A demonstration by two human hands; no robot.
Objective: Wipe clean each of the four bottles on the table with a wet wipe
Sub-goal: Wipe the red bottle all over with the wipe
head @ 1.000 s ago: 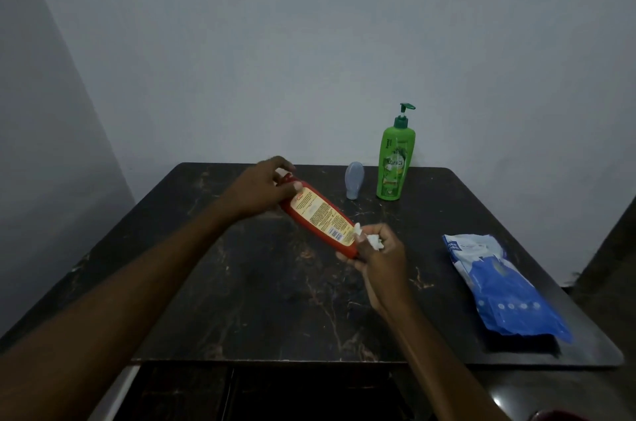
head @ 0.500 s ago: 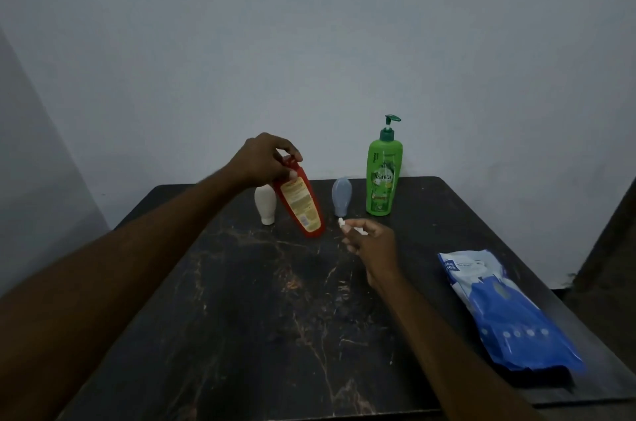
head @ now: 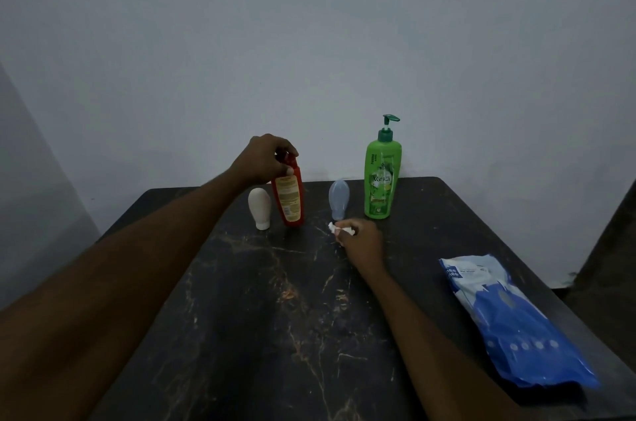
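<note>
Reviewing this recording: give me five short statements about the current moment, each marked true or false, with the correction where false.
1. The left hand grips the top of the upright red plastic bottle. True.
2. The right hand holds nothing. False: it pinches a crumpled white wet wipe.
3. The green pump bottle lies on its side. False: it stands upright near the wall.
4. The small white tube stands close beside the red plastic bottle. True.
5. The blue plastic wipes pack lies on the right side of the dark marbled table. True.
</note>
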